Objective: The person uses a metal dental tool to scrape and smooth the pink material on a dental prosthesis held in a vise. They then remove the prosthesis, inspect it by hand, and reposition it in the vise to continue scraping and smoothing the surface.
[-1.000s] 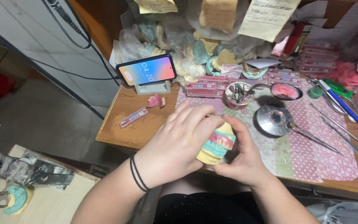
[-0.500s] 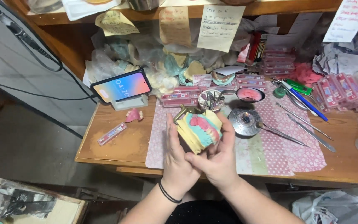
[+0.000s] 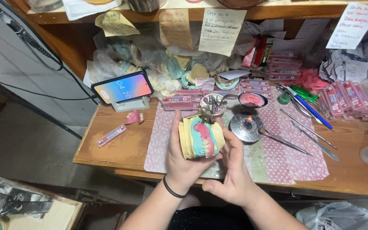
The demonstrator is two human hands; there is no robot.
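Both hands, left hand (image 3: 184,159) and right hand (image 3: 231,170), grip dental cast (image 3: 201,137) above worktop (image 3: 124,147). Lit burner (image 3: 247,125) just beyond right hand: burn risk; loose grip could drop cast.

I see my left hand (image 3: 183,159) and right hand (image 3: 231,170) gripping a chalky, matt yellow plaster dental cast (image 3: 201,137) with smooth teal and pink wax. Under it lies a matt pink dotted cloth mat (image 3: 286,157) on the worn brown wooden desk (image 3: 120,145). Right of the cast sit a shiny round metal burner (image 3: 246,126) and polished steel instruments (image 3: 311,138); left, a glossy glass-fronted phone (image 3: 122,87).
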